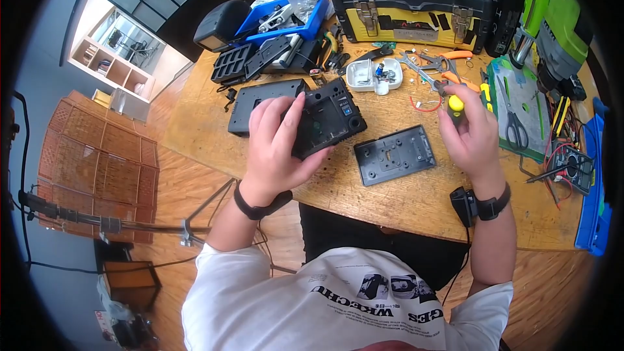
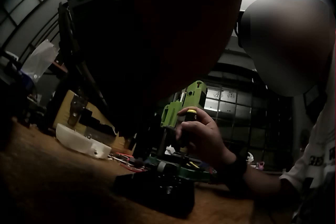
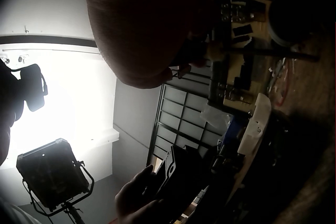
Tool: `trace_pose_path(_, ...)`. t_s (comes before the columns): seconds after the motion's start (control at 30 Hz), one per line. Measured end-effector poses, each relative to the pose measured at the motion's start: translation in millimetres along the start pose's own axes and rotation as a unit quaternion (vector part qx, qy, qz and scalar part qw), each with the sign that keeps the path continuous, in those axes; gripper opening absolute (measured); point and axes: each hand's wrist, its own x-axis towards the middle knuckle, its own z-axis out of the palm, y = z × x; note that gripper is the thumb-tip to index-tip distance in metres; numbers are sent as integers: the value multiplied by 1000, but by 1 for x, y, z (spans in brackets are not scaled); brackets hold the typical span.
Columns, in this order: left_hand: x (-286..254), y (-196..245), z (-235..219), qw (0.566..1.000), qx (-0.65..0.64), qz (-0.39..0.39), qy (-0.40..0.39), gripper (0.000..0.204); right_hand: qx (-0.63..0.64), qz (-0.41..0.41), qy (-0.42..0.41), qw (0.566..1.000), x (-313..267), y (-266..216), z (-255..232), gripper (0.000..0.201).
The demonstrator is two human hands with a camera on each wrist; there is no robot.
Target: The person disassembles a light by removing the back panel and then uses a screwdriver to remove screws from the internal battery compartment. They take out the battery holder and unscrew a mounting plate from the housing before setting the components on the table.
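My left hand (image 1: 274,146) grips a black plastic device housing (image 1: 320,131) by its side, tilted up off the table with its recessed face showing. In my right hand (image 1: 476,135) is a screwdriver with a yellow-ended handle (image 1: 456,104), fingers curled round it. Its shaft (image 3: 283,53) points away from the palm in the right wrist view, apart from the housing. Between the hands a grey-black plastic cover (image 1: 395,156) lies on the table, posts facing up. Beyond my left hand sits another flat black case (image 1: 242,103), partly hidden.
A white divided tray (image 1: 356,83) holds small parts near a black-and-yellow toolbox (image 1: 416,38). To the right are scissors (image 1: 517,132), a multimeter (image 1: 573,168) and a green drill (image 1: 565,32). A blue bin (image 1: 317,21) stands at back left.
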Motion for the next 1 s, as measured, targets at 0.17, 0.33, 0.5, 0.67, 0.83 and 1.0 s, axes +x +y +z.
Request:
trace_pose_path(0.17, -1, -5, 1, 999, -24, 14, -28, 91, -2, 10, -1, 1000, -1, -1, -1, 35)
trace_pose_path(0.33, 2, -7, -7, 994, -78, -30, -72, 90, -4, 14, 6, 1000, -2, -1, 0, 37)
trace_pose_path(0.5, -1, 2, -26, 853, -361, -332, -176, 86, -29, 85, -3, 996, 1, -10, -3, 32)
trace_pose_path(0.67, 4, 10, -35, 973, -95, -141, -157, 87, -77, 44, -37, 995, 2, -7, -1, 23)
trace_pose_path(0.83, -6, 1, -33, 850, -359, -349, -166, 85, -21, 34, -67, 997, -4, -3, 1, 19)
trace_pose_path(1.0, -8, -2, -31, 945, -157, -227, -177, 81, 39, 33, -343, 938, 4, -18, -8, 20)
